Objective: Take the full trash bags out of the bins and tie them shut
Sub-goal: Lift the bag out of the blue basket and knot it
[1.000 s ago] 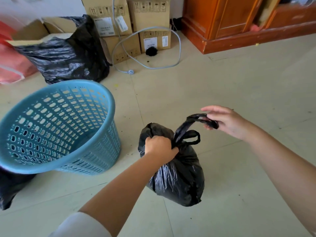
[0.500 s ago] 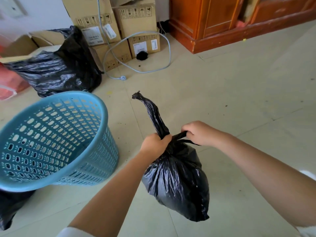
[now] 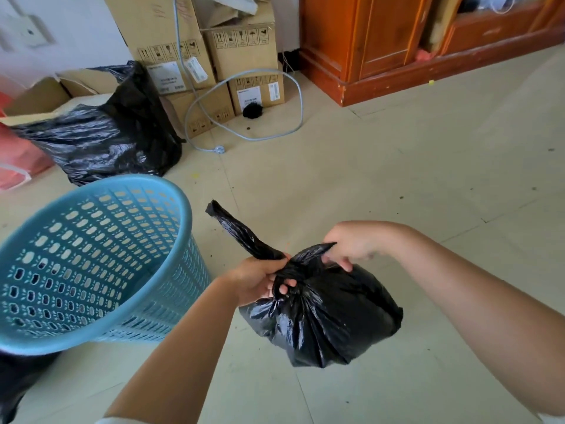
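Black thin plastic, the trash bag (image 3: 321, 316) seems soft, light and slippery, so the left hand (image 3: 260, 280) grips its gathered neck while the right hand (image 3: 351, 246) pinches a loose ear at 2 o'clock of the knot.

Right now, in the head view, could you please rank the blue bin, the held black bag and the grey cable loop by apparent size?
1. blue bin, though it is nearest
2. held black bag
3. grey cable loop, farther away, so this last ranking is unsure

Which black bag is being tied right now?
The small black bag held by both hands, right of the blue bin; the big bag by the boxes lies untouched.
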Action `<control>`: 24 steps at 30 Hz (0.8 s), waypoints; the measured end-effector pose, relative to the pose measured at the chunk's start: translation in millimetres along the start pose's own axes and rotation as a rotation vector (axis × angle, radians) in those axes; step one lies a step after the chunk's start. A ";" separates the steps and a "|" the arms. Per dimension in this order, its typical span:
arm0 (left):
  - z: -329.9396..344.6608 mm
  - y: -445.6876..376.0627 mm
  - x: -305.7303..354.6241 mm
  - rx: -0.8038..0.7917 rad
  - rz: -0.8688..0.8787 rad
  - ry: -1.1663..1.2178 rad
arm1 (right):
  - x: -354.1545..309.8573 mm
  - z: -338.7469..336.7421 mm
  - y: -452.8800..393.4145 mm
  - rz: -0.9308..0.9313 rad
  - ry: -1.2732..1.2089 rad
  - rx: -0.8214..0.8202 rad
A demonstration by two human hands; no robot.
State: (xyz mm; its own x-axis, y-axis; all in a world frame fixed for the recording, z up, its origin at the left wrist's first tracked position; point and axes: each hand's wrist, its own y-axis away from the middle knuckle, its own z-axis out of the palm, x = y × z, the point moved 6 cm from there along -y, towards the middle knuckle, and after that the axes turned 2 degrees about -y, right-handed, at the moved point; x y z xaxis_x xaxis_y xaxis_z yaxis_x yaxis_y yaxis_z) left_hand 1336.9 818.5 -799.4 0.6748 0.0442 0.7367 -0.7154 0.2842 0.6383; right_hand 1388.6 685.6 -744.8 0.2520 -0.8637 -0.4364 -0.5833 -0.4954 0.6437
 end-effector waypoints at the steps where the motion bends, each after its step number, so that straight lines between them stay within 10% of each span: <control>1: 2.3 0.3 -0.6 -0.002 0.003 -0.028 | -4.2 -3.8 1.2 -0.024 -0.185 0.019; 7: 11.9 -3.3 16.7 0.144 0.174 -0.089 | -26.8 -18.3 9.0 -0.201 -0.827 0.089; 11: -0.8 -0.4 21.7 0.532 0.291 -0.501 | -27.4 -7.3 10.6 -0.285 -1.024 0.054; 19: 9.9 -2.1 35.8 0.418 0.494 -0.451 | -7.8 -16.7 6.2 -0.288 -1.414 0.274; 24: 3.1 -0.9 33.7 0.304 0.448 -0.105 | -14.1 -5.6 5.4 -0.428 -1.132 0.030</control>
State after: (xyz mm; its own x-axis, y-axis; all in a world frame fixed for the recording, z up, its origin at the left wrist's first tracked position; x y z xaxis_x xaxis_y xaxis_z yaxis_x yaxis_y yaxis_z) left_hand 1359.7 816.7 -774.4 0.2821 -0.0032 0.9594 -0.9590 -0.0308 0.2819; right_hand 1386.2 694.5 -731.6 -0.3806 -0.0534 -0.9232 -0.6397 -0.7057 0.3045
